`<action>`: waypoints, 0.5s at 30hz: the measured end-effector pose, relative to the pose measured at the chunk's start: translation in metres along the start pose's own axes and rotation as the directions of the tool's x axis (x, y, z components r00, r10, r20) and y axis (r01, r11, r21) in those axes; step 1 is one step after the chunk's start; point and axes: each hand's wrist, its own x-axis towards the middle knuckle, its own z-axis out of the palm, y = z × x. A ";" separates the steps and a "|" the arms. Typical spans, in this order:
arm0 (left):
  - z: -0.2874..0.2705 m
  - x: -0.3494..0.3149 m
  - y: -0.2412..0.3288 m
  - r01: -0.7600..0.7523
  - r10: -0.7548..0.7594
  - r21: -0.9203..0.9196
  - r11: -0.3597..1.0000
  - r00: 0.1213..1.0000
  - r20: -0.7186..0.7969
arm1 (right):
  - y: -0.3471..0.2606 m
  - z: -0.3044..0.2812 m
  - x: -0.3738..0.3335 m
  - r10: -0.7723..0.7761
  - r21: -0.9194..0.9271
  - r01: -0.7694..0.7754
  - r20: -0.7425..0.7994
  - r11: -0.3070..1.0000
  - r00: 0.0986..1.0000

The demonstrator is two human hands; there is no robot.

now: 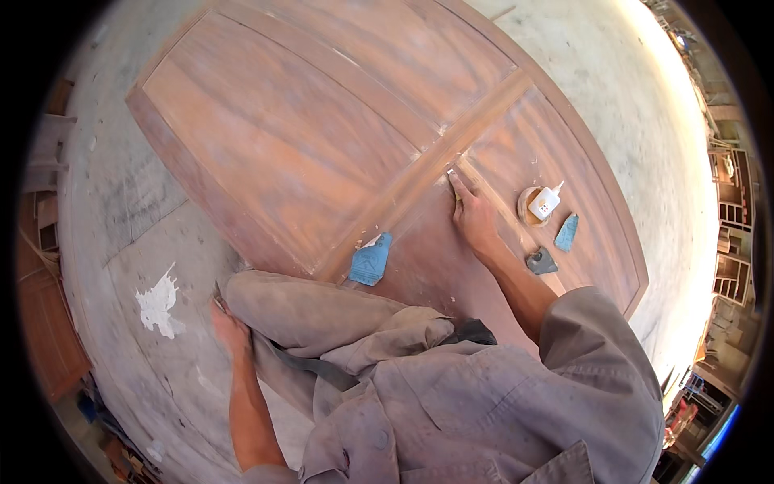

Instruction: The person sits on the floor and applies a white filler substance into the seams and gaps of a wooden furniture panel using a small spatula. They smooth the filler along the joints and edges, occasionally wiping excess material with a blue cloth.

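Note:
Under me lies a large framed wooden door [274,105], its panels patchy with pale dust. My right hand [477,219] is closed on a small flat-bladed tool [452,174] with a bit of yellow at its grip. The tool's tip rests where two frame strips of the door meet. At my left knee, my left hand [231,327] is closed around a thin dark piece [216,295], whose kind I cannot make out. A blue sandpaper piece [369,261] lies on the door between my hands.
Right of my right hand, a white squeeze bottle [545,202] lies tilted over a round container [529,211]. Another blue sandpaper scrap [567,232] and a grey crumpled piece [543,260] are near it. A white splash [160,306] marks the floor at left.

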 end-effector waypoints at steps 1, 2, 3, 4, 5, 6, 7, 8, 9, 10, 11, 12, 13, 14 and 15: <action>0.001 0.002 0.004 0.055 -0.055 -0.010 0.998 0.998 0.014 | 0.000 0.000 -0.001 -0.011 0.006 0.011 -0.019 1.000 1.000; 0.001 0.007 0.008 0.109 -0.109 -0.019 0.994 0.994 0.028 | 0.001 0.001 0.005 0.015 0.004 -0.015 -0.010 1.000 1.000; -0.003 0.006 0.009 0.166 -0.165 -0.018 0.986 0.985 0.046 | -0.008 -0.004 0.015 0.045 0.006 -0.045 0.008 0.999 0.999; -0.001 0.004 -0.002 0.142 -0.142 -0.008 0.990 0.990 0.022 | -0.014 -0.007 0.018 0.075 0.007 -0.075 0.026 0.997 0.997; 0.005 0.001 -0.019 0.118 -0.118 0.002 0.993 0.993 -0.002 | -0.011 -0.002 0.005 0.058 0.004 -0.058 0.030 0.998 0.998; 0.007 0.005 -0.016 0.087 -0.087 -0.004 0.996 0.996 -0.033 | -0.009 -0.005 -0.003 0.035 -0.006 -0.035 0.017 0.999 0.999; 0.007 0.007 -0.015 0.074 -0.074 -0.008 0.997 0.997 -0.017 | -0.007 -0.006 -0.004 0.012 -0.015 -0.012 0.005 1.000 1.000; 0.007 0.009 -0.013 0.061 -0.061 -0.011 0.998 0.998 -0.001 | -0.004 -0.004 0.003 0.038 0.010 -0.038 0.004 0.999 0.999; 0.003 0.006 -0.011 0.052 -0.052 -0.005 0.999 0.998 0.021 | -0.013 -0.010 0.010 0.068 0.036 -0.068 0.015 0.997 0.998; -0.001 0.002 -0.003 0.082 -0.082 -0.002 0.997 0.996 0.041 | -0.015 -0.013 0.010 0.102 0.061 -0.104 0.032 0.993 0.994; -0.004 0.001 0.007 0.112 -0.112 0.001 0.994 0.992 0.061 | -0.011 -0.010 0.006 0.099 0.033 -0.101 0.044 0.994 0.994; -0.007 0.004 0.014 0.141 -0.141 0.000 0.990 0.987 0.074 | -0.009 -0.007 0.009 0.092 0.008 -0.092 0.051 0.996 0.994; -0.005 0.005 0.008 0.105 -0.104 -0.016 0.994 0.993 0.058 | -0.007 -0.005 0.011 0.084 -0.018 -0.083 0.057 0.996 0.995; -0.001 0.004 -0.003 0.069 -0.068 -0.032 0.997 0.997 0.041 | -0.005 -0.004 0.006 0.083 -0.015 -0.082 0.056 0.997 0.995; -0.002 0.004 0.000 0.032 -0.031 -0.049 0.998 0.999 0.020 | -0.008 -0.008 -0.001 0.079 -0.011 -0.078 0.051 0.997 0.996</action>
